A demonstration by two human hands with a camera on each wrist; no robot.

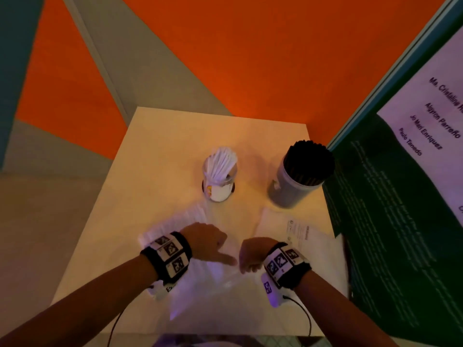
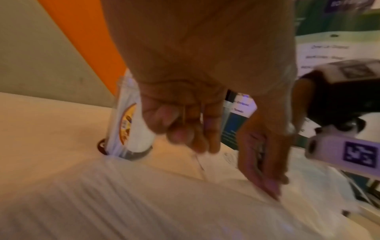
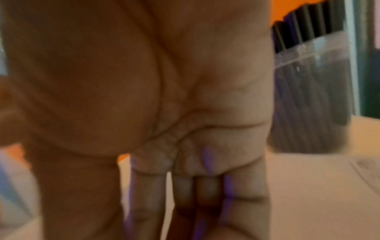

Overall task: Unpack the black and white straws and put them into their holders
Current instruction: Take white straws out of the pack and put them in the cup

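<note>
A person's two hands work over a clear plastic pack of white straws [image 1: 175, 221] lying flat at the near edge of a pale desk [image 1: 150, 151], seen from the head camera. The left hand [image 1: 208, 242] is on the pack with its thumb stretched toward the right hand [image 1: 253, 255]; the left wrist view shows its other fingers [image 2: 185, 126] curled under the palm, though blur hides whether they pinch the plastic. The right hand's fingers [image 3: 205, 186] point straight down at the wrap, and whether they have hold of it cannot be told.

Two holders stand farther back, well apart. One clear holder [image 1: 220, 181] at centre carries a loose bunch of white straws [image 1: 221, 161] and a round orange-and-brown label, its wording too blurred to read. One larger translucent holder [image 1: 293, 189] to the right is packed with black straws [image 1: 310, 156].

One flat printed wrapper [image 1: 295, 231] lies on the desk just beyond the right hand, its small print illegible. A green-and-white poster [image 1: 413, 146] at the right edge lists names, among them "Algyron Parreño", "Jo Mari Enriquez" and "Paulo Tanedo". Each wrist wears a black band [image 1: 166, 259] with square coded markers.
</note>
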